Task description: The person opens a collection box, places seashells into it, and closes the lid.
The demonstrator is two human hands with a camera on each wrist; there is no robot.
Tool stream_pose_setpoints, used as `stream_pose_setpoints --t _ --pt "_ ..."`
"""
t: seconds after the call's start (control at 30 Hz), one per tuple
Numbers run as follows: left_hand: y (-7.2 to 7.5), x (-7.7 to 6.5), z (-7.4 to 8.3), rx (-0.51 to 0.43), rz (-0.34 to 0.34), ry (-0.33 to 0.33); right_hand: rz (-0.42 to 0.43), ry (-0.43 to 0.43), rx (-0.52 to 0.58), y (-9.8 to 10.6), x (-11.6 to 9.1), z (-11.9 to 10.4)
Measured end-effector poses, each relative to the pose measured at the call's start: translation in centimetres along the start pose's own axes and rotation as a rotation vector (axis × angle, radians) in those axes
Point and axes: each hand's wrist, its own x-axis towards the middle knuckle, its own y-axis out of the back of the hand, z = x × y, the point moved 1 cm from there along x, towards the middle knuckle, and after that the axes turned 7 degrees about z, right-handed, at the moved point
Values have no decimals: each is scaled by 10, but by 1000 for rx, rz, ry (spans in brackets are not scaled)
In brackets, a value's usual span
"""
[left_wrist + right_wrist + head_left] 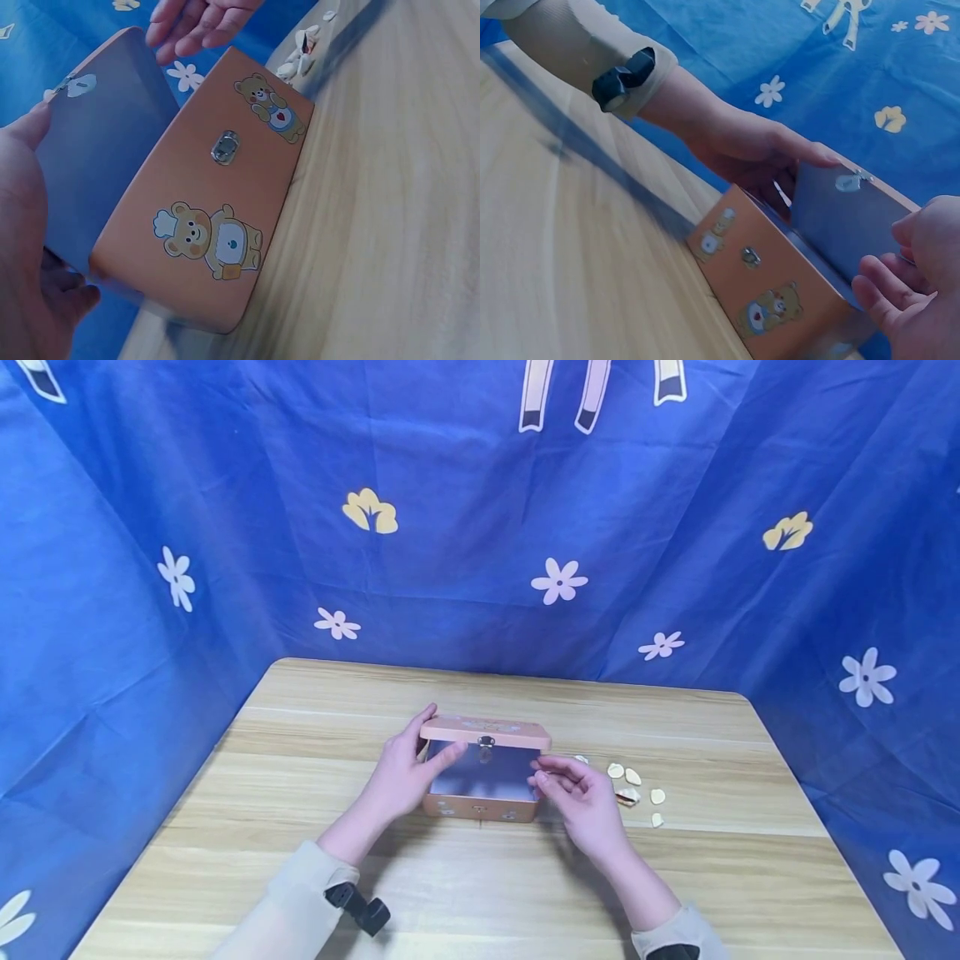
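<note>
A pink-orange tin box (480, 810) with printed bears and a metal clasp (225, 148) stands on the table, its hinged lid (487, 731) raised. The inside of the lid is plain grey-blue. My left hand (401, 772) holds the lid at its left end, thumb on the front rim and the other fingers behind. Near the lid's right end, my right hand (581, 797) has its fingers loosely bent by the box opening. Nothing can be made out between them, and contact with the lid is unclear. Most of the box's inside is hidden.
Several small pale shell-like pieces (633, 776) lie on the wooden table (300, 877) to the right of the box, one with a dark and red patch (627, 797). A blue curtain (450, 568) with flower prints hangs behind and at both sides.
</note>
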Motion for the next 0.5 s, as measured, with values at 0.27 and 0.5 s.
stream_pose_setpoints --t 0.27,0.5 --pt "0 4 5 11 25 47 83 36 -46 10 14 4" --pt "-1 8 9 0 27 57 48 127 -126 8 24 11"
